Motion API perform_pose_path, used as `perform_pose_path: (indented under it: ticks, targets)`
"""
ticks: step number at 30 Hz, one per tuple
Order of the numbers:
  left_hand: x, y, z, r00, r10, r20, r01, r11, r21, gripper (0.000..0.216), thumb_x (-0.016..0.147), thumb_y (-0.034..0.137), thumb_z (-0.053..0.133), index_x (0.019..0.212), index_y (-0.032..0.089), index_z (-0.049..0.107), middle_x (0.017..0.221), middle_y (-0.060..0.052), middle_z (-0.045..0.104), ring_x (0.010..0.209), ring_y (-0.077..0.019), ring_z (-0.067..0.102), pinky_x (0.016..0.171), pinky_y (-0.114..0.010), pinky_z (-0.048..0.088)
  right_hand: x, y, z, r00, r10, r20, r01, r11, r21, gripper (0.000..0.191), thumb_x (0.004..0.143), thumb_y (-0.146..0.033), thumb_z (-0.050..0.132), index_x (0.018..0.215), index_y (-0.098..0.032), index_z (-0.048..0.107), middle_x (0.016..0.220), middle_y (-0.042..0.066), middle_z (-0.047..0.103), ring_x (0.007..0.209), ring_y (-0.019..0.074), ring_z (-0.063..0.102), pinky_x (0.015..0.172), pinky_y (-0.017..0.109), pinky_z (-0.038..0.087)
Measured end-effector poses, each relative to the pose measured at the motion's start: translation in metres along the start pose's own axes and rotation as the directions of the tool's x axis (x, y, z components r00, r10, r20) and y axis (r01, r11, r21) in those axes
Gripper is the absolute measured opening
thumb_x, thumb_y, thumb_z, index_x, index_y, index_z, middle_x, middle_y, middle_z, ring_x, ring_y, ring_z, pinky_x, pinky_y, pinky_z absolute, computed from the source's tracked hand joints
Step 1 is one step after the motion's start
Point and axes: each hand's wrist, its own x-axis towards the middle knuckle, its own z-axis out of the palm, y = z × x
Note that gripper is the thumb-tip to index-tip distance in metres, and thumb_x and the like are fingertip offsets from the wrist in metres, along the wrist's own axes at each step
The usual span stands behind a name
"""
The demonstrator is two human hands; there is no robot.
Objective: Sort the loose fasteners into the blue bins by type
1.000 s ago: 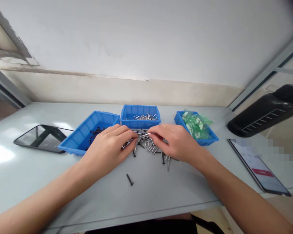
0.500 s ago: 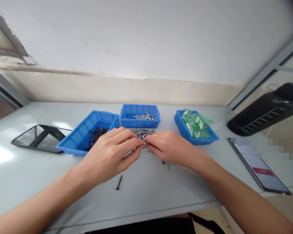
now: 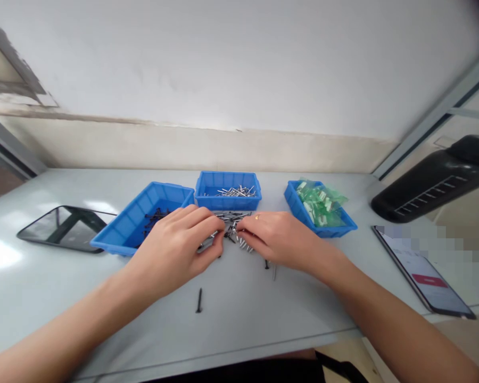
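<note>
A pile of silver nails (image 3: 245,244) mixed with black screws lies on the table between my hands. My left hand (image 3: 179,239) is closed at the pile's left side, thumb and forefinger pressed together. Silver metal shows in the gap behind its fingers; what the tips hold is hidden. My right hand (image 3: 277,238), with a ring on one finger, curls its closed fingertips down onto the pile's right part. Whether a nail is between them I cannot make out. One black screw (image 3: 199,300) lies alone nearer to me. Another black screw (image 3: 267,264) and a silver nail (image 3: 274,273) lie below my right hand.
A blue bin (image 3: 122,234) of black screws stands left, a blue bin (image 3: 227,203) of silver nails behind the pile. The right blue bin (image 3: 335,232) holds green packets (image 3: 321,202). A dark tablet-like slab (image 3: 56,229), a phone (image 3: 423,274) and a black bottle (image 3: 427,183) stand around.
My hands, which met at the fingertips, have come apart, the left shifting slightly left. More of the pile shows between them. The lone black screw has turned and shifted a little right.
</note>
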Motion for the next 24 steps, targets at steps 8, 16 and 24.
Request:
perform_pose_path:
  ticks: [8,16,24]
  targets:
    - [-0.002,-0.006,0.003,0.997,-0.057,0.048,0.054,0.997,0.062,0.017,0.091,0.028,0.046,0.086,0.018,0.059,0.081,-0.002,0.062,0.077,-0.0171,0.058,0.071,-0.032,0.045,-0.005,0.005,0.0,0.959,-0.087,-0.268,0.065,0.994,-0.09,0.021,0.094,-0.026,0.042,0.092,-0.015,0.061,0.078,0.003,0.065,0.069,0.0133,0.058,0.062,0.025,0.04]
    - [-0.001,0.001,0.007,0.99,-0.026,0.136,0.053,0.98,-0.193,0.015,0.089,0.022,0.047,0.08,0.018,0.059,0.074,0.0,0.06,0.074,-0.0141,0.056,0.066,-0.026,0.044,-0.006,-0.004,0.0,0.91,-0.222,-0.351,0.238,0.971,0.0,0.018,0.093,-0.022,0.043,0.093,-0.015,0.06,0.069,0.0,0.063,0.063,0.0112,0.055,0.063,0.024,0.041]
    - [-0.003,0.008,0.006,0.979,-0.064,0.195,0.13,0.929,-0.345,0.01,0.083,0.015,0.052,0.083,0.019,0.061,0.074,0.001,0.059,0.07,-0.0116,0.056,0.061,-0.022,0.043,-0.004,-0.007,0.007,0.908,-0.257,-0.331,0.294,0.954,0.065,0.018,0.093,-0.024,0.043,0.102,-0.016,0.056,0.072,-0.001,0.064,0.065,0.0101,0.057,0.062,0.023,0.042]
